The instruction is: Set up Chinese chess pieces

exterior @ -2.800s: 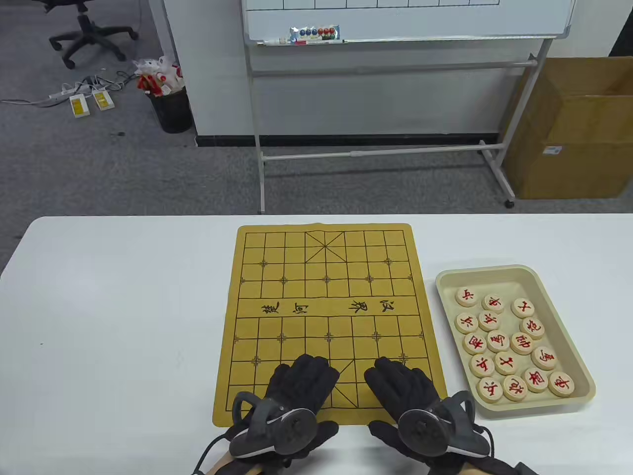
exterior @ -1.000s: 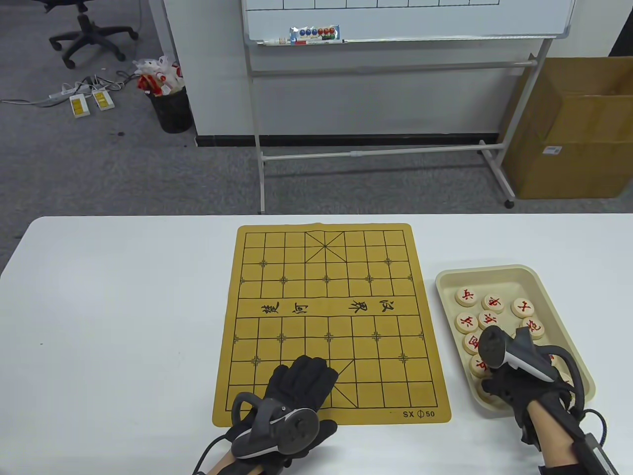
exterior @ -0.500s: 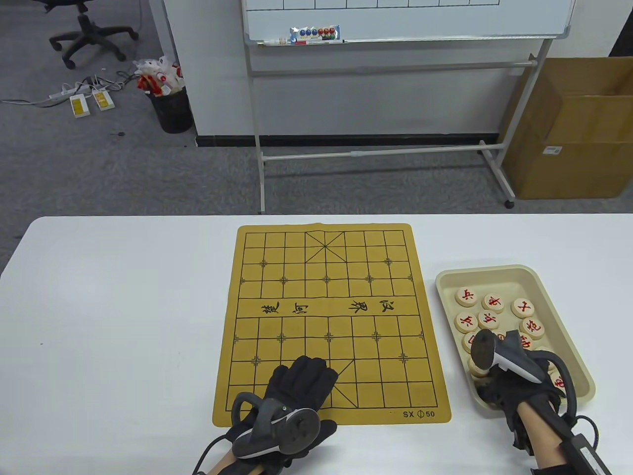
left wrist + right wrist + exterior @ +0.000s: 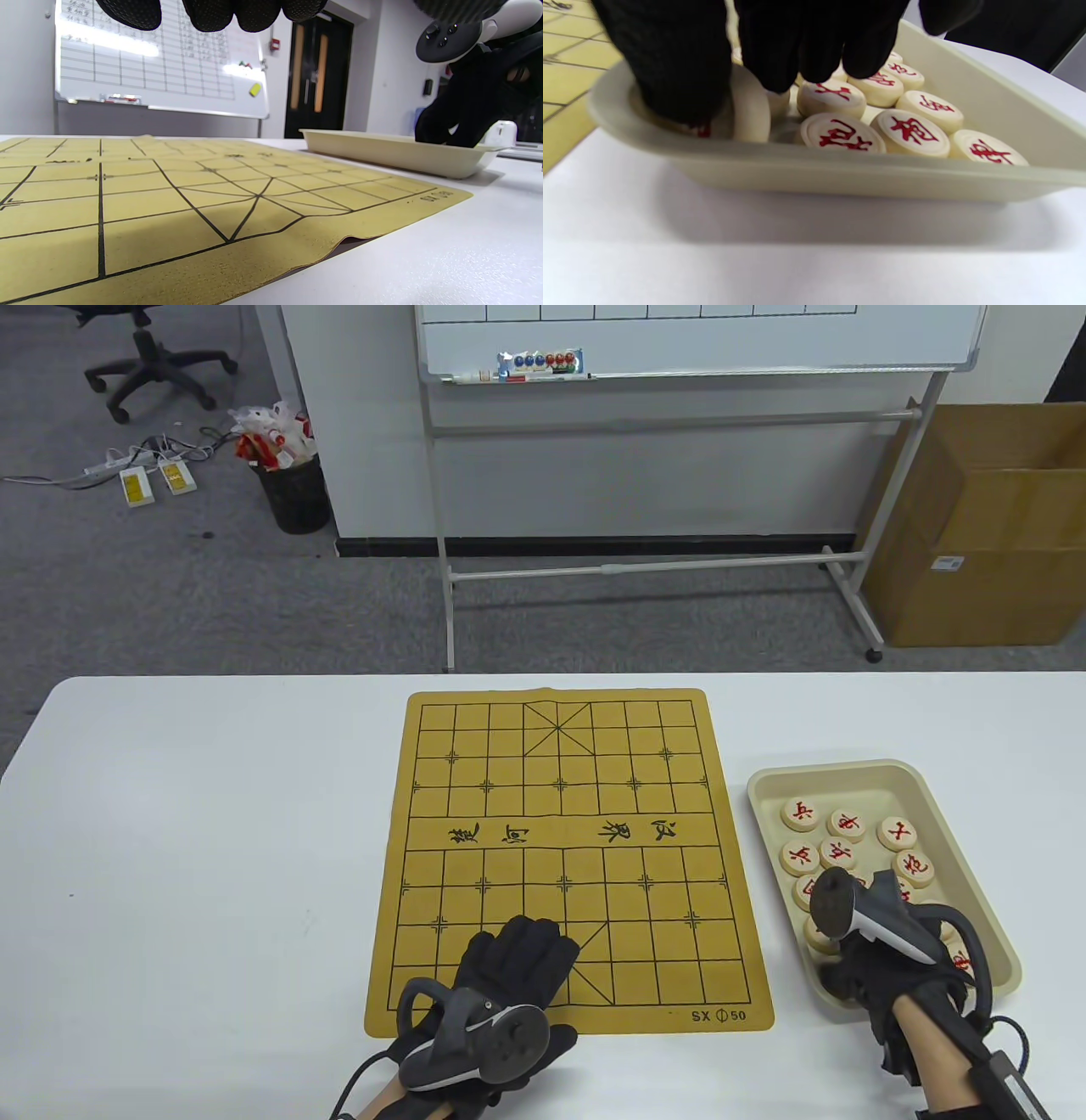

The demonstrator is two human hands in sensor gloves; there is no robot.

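A yellow chess board mat (image 4: 560, 814) lies in the middle of the white table with no pieces on it. A beige tray (image 4: 836, 770) to its right holds several round wooden pieces with red characters (image 4: 897, 833). My right hand (image 4: 848, 967) reaches into the tray's near left corner. In the right wrist view its thumb and fingers (image 4: 780, 63) pinch one piece (image 4: 751, 110), which is tilted up on its edge against the tray wall. My left hand (image 4: 517, 959) rests flat on the board's near edge, holding nothing.
Other red pieces (image 4: 842, 133) lie flat beside the pinched one, inside the tray rim (image 4: 840, 169). The board's near right corner (image 4: 424, 199) lies between my hands. A whiteboard stand (image 4: 679, 568) and a cardboard box (image 4: 984, 526) stand beyond the table's far edge.
My right hand left the board's near edge, moved right into the tray, and closed its fingers on a piece at the near left corner. My left hand has not moved.
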